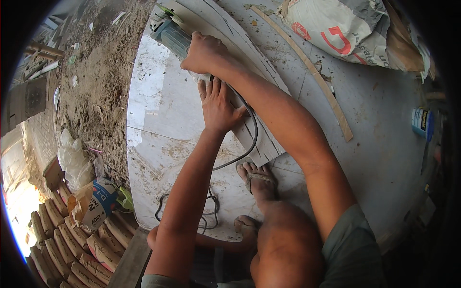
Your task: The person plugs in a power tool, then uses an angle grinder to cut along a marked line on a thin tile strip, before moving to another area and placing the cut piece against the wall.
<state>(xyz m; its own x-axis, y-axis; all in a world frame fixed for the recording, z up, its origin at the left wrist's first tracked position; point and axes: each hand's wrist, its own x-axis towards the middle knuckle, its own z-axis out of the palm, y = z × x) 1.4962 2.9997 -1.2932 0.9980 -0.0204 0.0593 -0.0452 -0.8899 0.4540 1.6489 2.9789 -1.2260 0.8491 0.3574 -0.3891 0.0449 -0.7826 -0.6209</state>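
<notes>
My right hand (205,52) is wrapped around the body of a teal angle grinder (171,36) at the top of the view. The grinder's greenish disc (171,13) is over the far end of a long, pale tile-like slab (230,37). Just below, my left hand (219,106) lies flat on the slab with its fingers stretched out, the fingertips close to the grinder's rear end. A black cord (255,126) runs from the grinder under my right forearm and curls down to the left. Where the disc meets the slab is too small to tell.
My sandalled foot (259,180) is beside the slab's near end. A thin curved strip (314,72) lies right of it. A white printed sack (336,29) fills the upper right; a blue can (421,124) stands at far right. Left are rough dirt (96,72) and stacked brown bags (79,249).
</notes>
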